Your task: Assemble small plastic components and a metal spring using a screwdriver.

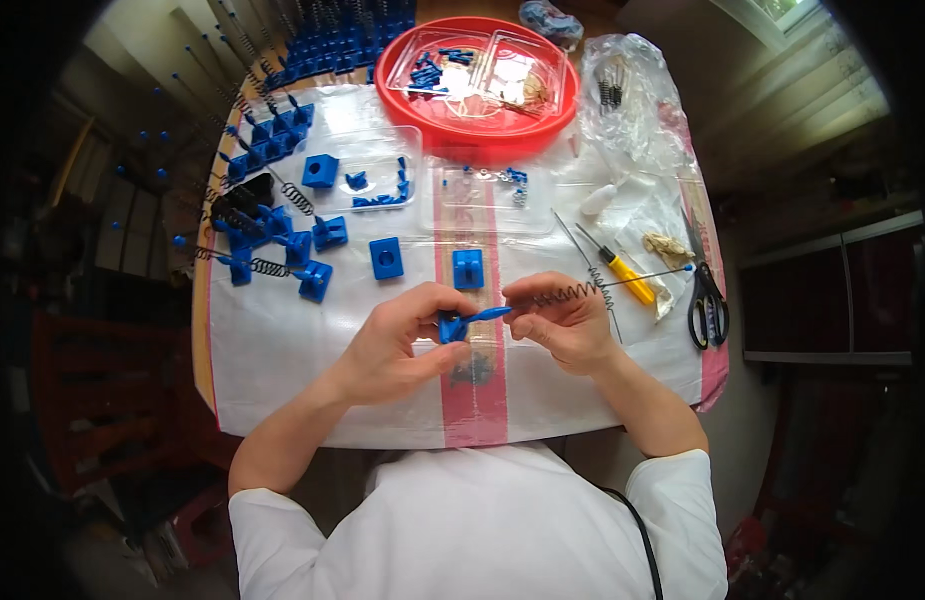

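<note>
In my left hand is a small blue plastic block, gripped between thumb and fingers. A slim blue pointed piece sticks out of it toward the right. My right hand pinches a black coil spring on a thin rod tipped with a blue bead. The spring's near end lies by the tip of the blue piece; whether they touch I cannot tell. Just beyond my hands a blue block sits on the table, with another blue block to its left.
Finished-looking blue blocks with springs crowd the left side. Clear trays of small parts and a red basin stand farther back. To the right lie a yellow-handled screwdriver, black scissors and a plastic bag.
</note>
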Motion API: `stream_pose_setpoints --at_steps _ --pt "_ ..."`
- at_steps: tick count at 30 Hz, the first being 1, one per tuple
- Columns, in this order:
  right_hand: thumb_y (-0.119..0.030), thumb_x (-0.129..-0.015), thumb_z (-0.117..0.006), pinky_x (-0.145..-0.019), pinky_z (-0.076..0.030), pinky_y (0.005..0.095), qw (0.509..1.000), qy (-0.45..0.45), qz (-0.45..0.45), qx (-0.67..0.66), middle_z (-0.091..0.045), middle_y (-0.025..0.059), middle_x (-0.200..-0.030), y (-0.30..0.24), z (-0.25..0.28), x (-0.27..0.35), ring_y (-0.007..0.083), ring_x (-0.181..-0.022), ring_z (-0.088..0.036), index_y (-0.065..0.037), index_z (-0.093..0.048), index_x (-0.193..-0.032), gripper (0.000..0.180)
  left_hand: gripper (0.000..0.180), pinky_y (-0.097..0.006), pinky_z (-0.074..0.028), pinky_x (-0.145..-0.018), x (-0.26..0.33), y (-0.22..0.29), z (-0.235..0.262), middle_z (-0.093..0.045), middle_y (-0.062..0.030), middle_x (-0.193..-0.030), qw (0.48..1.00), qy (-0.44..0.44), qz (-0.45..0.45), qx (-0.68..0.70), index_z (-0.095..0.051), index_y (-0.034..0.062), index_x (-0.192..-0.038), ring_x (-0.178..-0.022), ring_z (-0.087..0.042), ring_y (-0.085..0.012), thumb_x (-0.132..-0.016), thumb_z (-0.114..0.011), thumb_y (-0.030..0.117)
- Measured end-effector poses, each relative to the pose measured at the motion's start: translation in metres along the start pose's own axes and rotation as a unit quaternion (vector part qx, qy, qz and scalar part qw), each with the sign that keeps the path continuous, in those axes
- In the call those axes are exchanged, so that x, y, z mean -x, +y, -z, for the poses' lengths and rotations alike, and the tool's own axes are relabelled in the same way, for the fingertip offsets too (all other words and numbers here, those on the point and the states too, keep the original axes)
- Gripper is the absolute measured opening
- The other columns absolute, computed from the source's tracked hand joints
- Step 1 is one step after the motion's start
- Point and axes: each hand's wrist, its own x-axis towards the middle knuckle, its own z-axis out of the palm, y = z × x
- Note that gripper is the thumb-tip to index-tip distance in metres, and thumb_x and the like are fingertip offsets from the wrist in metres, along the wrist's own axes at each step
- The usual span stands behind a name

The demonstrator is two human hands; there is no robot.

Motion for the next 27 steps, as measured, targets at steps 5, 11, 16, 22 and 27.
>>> stream_pose_setpoints --at_steps 5,11,16,22,27 --pt "0.001 -0.089 -0.071 -0.079 -0.056 0.0285 0.999 -0.030 0.002 -0.011 -0.067 0.0091 -0.104 0.008 0.001 0.006 0.0147 -0.095 -0.066 0.004 -0.065 -0.115 0.027 0.040 -0.031 -0.054 -0.093 0.001 0.013 -0.009 -0.061 -0.0095 -0.117 0.998 -0.028 0.015 -0.054 -0.055 -0.0028 -0.127 -0.106 -0.062 -0.0145 -0.090 -0.067 -0.004" --pt "0.000 -0.092 -0.069 -0.073 -0.054 0.0262 0.997 -0.042 0.045 -0.050 -0.067 0.0085 -0.097 0.010 0.001 0.004 0.0120 -0.085 -0.065 0.001 -0.065 -0.109 0.018 0.036 -0.028 -0.055 -0.085 0.003 0.012 -0.014 -0.064 -0.0074 -0.109 0.969 -0.024 0.104 0.224 -0.055 -0.0024 -0.127 -0.093 -0.064 -0.0121 -0.093 -0.066 0.002" --pt "-0.001 -0.091 -0.070 -0.068 -0.054 0.0265 0.996 -0.031 0.047 -0.072 -0.066 0.0097 -0.094 0.011 0.003 0.006 0.0135 -0.081 -0.065 0.001 -0.065 -0.106 0.016 0.035 -0.026 -0.055 -0.083 0.002 0.008 -0.026 -0.064 -0.0052 -0.107 0.990 0.008 0.045 0.130 -0.056 -0.0024 -0.125 -0.092 -0.063 -0.0099 -0.093 -0.068 0.003" --pt "-0.001 -0.091 -0.070 -0.069 -0.055 0.0249 0.995 -0.035 0.037 -0.084 -0.067 0.0083 -0.095 0.009 0.005 0.007 0.0119 -0.081 -0.066 0.002 -0.065 -0.105 0.015 0.036 -0.026 -0.056 -0.079 0.001 0.001 -0.028 -0.065 -0.0075 -0.106 0.981 0.001 0.074 0.180 -0.056 -0.0033 -0.126 -0.091 -0.063 -0.0101 -0.092 -0.068 0.005" --pt "0.005 -0.089 -0.069 -0.067 -0.055 0.0256 0.997 -0.032 0.029 -0.062 -0.068 0.0087 -0.092 0.008 0.002 0.007 0.0132 -0.080 -0.067 0.003 -0.067 -0.104 0.014 0.035 -0.025 -0.054 -0.076 0.003 0.008 -0.023 -0.065 -0.0063 -0.102 0.944 -0.010 0.161 0.288 -0.057 -0.0034 -0.125 -0.088 -0.063 -0.0093 -0.095 -0.067 0.011"
